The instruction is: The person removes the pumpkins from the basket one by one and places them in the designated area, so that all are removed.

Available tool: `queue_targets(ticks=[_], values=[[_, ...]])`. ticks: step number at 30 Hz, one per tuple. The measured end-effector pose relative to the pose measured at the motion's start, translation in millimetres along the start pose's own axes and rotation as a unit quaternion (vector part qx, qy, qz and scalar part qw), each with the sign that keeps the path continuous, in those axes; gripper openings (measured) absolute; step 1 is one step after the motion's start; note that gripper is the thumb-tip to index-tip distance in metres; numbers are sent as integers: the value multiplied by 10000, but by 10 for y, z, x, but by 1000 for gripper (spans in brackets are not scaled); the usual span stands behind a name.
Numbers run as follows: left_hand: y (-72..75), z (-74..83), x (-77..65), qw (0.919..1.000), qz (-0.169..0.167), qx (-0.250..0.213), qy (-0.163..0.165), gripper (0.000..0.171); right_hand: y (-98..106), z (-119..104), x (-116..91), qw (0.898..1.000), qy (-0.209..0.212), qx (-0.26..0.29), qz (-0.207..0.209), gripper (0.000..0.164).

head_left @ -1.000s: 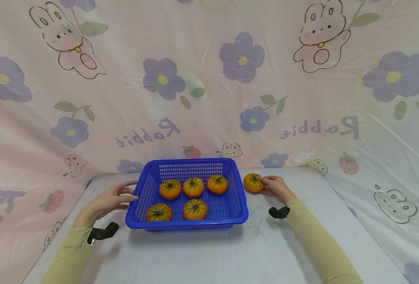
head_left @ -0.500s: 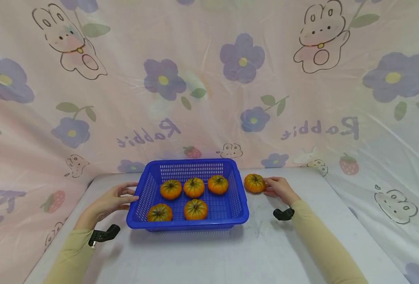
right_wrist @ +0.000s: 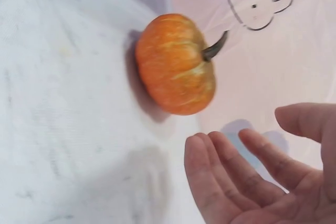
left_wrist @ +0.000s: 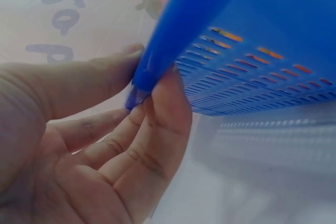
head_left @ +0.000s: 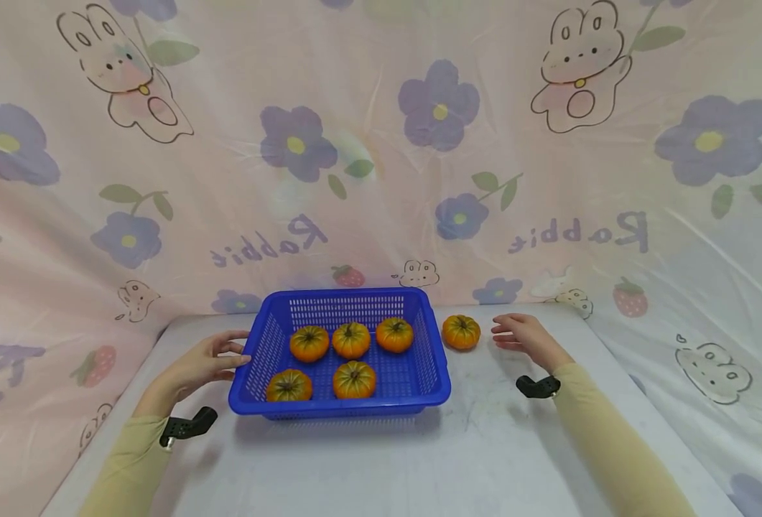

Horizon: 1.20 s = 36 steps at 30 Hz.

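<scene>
A blue perforated plastic basket (head_left: 348, 407) stands on the white table with several small orange pumpkins in it, among them one pumpkin (head_left: 354, 380) near its front wall. At the basket's left rim, my left hand (head_left: 202, 365) pinches the edge between thumb and fingers, as the left wrist view shows up close. Outside, just right of the basket, another pumpkin (head_left: 461, 332) with a dark curved stem sits upright on the table. My right hand (head_left: 528, 337) is a short way to the right of that pumpkin, its fingers (right_wrist: 199, 171) loosely extended and holding nothing.
The white table (head_left: 329, 474) reaches forward to a pale curtain (head_left: 368, 179) printed with rabbits, flowers and strawberries, which hangs behind and along both sides. A black wrist camera (head_left: 538, 387) sticks out below the right hand, and a similar one (head_left: 189, 425) below the left.
My right hand has let go of the pumpkin beside the basket and drawn away to the right. That pumpkin stays on the table. My left hand keeps its place at the basket rim.
</scene>
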<state>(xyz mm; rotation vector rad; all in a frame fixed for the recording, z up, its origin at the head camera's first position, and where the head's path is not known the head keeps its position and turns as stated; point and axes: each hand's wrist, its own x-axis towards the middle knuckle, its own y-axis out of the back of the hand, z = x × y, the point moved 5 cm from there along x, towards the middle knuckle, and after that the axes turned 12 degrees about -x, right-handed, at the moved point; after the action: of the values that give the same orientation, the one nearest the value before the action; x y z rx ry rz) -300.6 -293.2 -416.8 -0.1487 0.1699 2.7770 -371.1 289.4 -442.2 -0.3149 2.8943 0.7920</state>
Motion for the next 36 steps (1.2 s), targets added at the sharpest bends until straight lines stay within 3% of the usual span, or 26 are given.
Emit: queue_targets(ticks=[7,14,24,36], values=[[0,6,0,10000,8,90,-13,72,82,-174,-84,9997,248,-28,28,56],[19,-5,-11,10000,2,95,-17,71,48,-488,-102,9986,523,87,-65,57],[-12,-6,6,9999,13,105,-25,68,-147,-847,-100,9964,786,55,-298,52],[6,5,23,9999,69,131,41,70,-475,-1201,-49,9895,1245,470,-570,45]])
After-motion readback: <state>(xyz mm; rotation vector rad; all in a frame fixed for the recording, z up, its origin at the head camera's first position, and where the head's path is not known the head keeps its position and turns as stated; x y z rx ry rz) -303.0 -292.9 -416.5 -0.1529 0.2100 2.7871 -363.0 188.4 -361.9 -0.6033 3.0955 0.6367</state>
